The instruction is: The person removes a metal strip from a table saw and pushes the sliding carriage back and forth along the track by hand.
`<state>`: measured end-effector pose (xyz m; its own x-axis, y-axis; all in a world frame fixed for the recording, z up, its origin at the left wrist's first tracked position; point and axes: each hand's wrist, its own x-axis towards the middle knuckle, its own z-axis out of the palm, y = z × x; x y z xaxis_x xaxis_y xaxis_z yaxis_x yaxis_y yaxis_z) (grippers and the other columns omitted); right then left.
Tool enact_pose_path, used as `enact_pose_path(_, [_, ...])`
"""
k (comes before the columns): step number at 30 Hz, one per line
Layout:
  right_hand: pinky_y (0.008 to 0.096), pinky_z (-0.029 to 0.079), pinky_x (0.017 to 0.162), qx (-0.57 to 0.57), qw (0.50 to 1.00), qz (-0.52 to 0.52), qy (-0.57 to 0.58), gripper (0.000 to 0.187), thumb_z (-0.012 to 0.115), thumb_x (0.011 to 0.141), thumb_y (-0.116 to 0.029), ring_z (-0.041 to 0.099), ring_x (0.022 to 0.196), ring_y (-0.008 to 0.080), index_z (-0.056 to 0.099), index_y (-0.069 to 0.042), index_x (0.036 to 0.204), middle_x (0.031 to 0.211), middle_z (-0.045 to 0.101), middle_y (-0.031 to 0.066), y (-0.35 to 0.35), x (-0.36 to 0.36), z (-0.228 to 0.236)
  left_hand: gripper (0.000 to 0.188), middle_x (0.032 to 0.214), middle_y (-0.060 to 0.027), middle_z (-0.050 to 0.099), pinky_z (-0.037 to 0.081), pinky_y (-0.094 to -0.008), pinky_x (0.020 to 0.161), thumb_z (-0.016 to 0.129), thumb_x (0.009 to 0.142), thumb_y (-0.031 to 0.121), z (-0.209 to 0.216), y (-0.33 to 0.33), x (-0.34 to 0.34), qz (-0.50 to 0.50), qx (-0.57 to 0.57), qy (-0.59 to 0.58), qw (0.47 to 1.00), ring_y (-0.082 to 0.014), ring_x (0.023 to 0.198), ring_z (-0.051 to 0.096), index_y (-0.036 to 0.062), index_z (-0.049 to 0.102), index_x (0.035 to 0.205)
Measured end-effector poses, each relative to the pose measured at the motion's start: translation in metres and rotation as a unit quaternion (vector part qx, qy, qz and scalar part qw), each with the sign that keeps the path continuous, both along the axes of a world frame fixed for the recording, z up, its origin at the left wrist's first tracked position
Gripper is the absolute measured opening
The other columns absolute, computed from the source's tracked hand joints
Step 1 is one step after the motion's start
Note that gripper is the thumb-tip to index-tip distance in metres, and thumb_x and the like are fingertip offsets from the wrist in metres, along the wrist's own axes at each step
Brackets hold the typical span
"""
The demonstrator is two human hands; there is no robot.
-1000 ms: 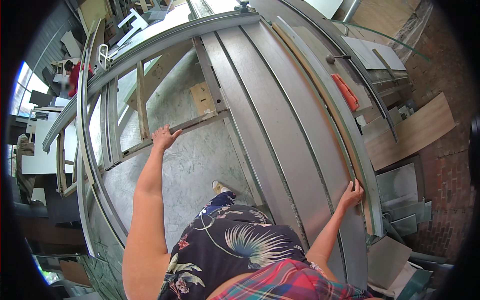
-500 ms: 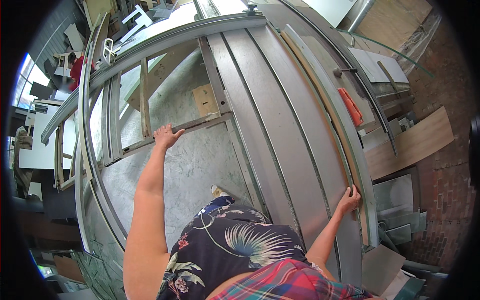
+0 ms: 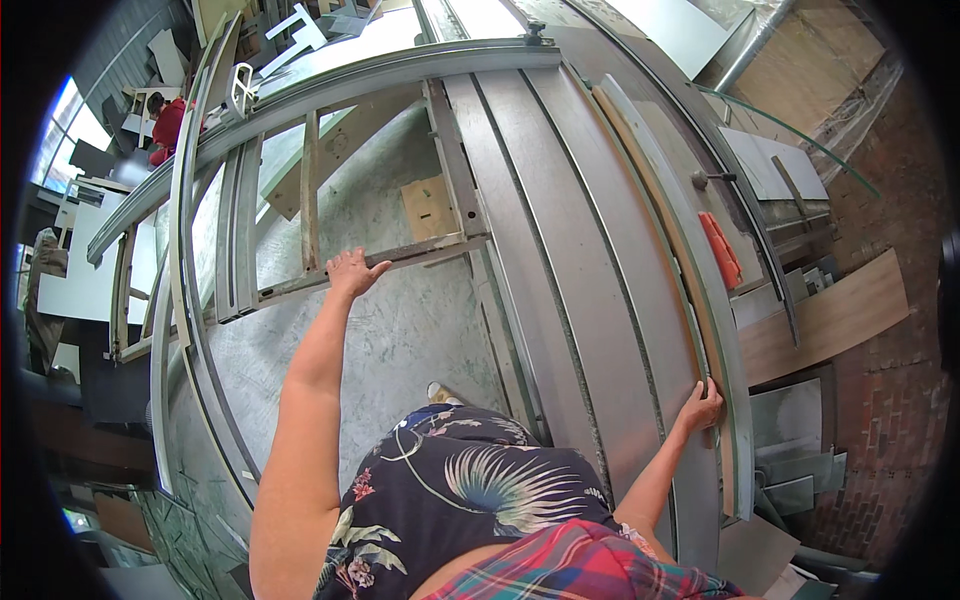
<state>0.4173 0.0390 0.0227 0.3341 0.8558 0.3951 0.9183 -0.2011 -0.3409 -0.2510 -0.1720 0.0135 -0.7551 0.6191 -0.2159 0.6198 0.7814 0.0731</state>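
My left hand (image 3: 352,272) lies over the near bar of a metal frame (image 3: 410,250), fingers on the bar and thumb stretched out to the right. That frame joins the left side of a long grooved metal sliding table (image 3: 585,250). Along the table's right side runs a long narrow board (image 3: 650,170) with a tan edge and a pale grey face. My right hand (image 3: 700,408) is closed at the near part of this board, its fingertips pinching the edge. The undersides of those fingers are hidden.
A metal fence (image 3: 330,88) crosses the frame's far side. Right of the board lie an orange-red piece (image 3: 720,250) and a dark rail (image 3: 745,190). A curved wooden panel (image 3: 840,320) and stacked sheets stand farther right. A person in red (image 3: 168,128) is at far left.
The view has shifted slightly, so the table and frame appear a little farther right. Both hands stay in place, the left on the frame bar and the right at the board.
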Motion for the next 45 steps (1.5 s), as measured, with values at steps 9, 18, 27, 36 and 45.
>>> enact_pose_path(9, [0.0472, 0.04, 0.086, -0.008, 1.0, -0.025, -0.002, 0.026, 0.063, 0.082, -0.031, 0.057, 0.098, 0.0268, 0.066, -0.023, 0.107, 0.105, 0.061, 0.0042, 0.007, -0.032, -0.002, 0.086, 0.125, -0.0188, 0.049, 0.026, -0.0481, 0.1, 0.046, 0.073, 0.076, 0.001, -0.003, -0.001, 0.009, 0.012, -0.01, 1.0, -0.0343, 0.12, 0.042, 0.0084, 0.049, 0.127])
enact_pose_path(18, [0.0477, 0.039, 0.086, 0.008, 0.999, -0.027, -0.016, 0.025, 0.062, 0.083, -0.031, 0.057, 0.099, 0.0265, 0.066, -0.024, 0.107, 0.103, 0.061, 0.004, 0.017, -0.06, -0.002, 0.086, 0.125, -0.0192, 0.048, 0.025, -0.0486, 0.102, 0.047, 0.074, 0.075, 0.001, -0.006, -0.003, 0.006, 0.034, -0.016, 0.999, -0.0355, 0.121, 0.041, 0.0074, 0.048, 0.127])
enact_pose_path(27, [0.0472, 0.038, 0.088, 0.03, 0.999, -0.015, -0.02, 0.026, 0.062, 0.083, -0.031, 0.055, 0.1, 0.0272, 0.066, -0.024, 0.107, 0.103, 0.061, 0.0049, 0.029, -0.079, -0.004, 0.087, 0.128, -0.0191, 0.047, 0.022, -0.0495, 0.106, 0.045, 0.074, 0.075, 0.004, -0.005, -0.006, 0.016, 0.03, -0.036, 0.999, -0.033, 0.124, 0.039, 0.0074, 0.046, 0.129])
enact_pose_path(36, [0.0464, 0.038, 0.088, 0.01, 1.0, -0.024, -0.018, 0.026, 0.062, 0.083, -0.032, 0.056, 0.1, 0.0263, 0.065, -0.025, 0.108, 0.104, 0.06, 0.0038, 0.029, -0.088, 0.0, 0.086, 0.128, -0.0193, 0.046, 0.023, -0.0509, 0.105, 0.045, 0.076, 0.073, 0.004, -0.008, -0.007, 0.007, 0.034, -0.033, 0.999, -0.0353, 0.124, 0.039, 0.0072, 0.046, 0.13])
enact_pose_path(45, [0.0474, 0.038, 0.087, 0.007, 0.999, -0.032, -0.029, 0.026, 0.061, 0.084, -0.032, 0.058, 0.097, 0.0252, 0.064, -0.026, 0.108, 0.105, 0.06, 0.0036, 0.037, -0.102, 0.0, 0.087, 0.127, -0.0213, 0.047, 0.026, -0.0496, 0.101, 0.043, 0.076, 0.075, 0.006, -0.005, -0.004, 0.003, 0.032, -0.016, 0.999, -0.0349, 0.122, 0.041, 0.0071, 0.046, 0.13])
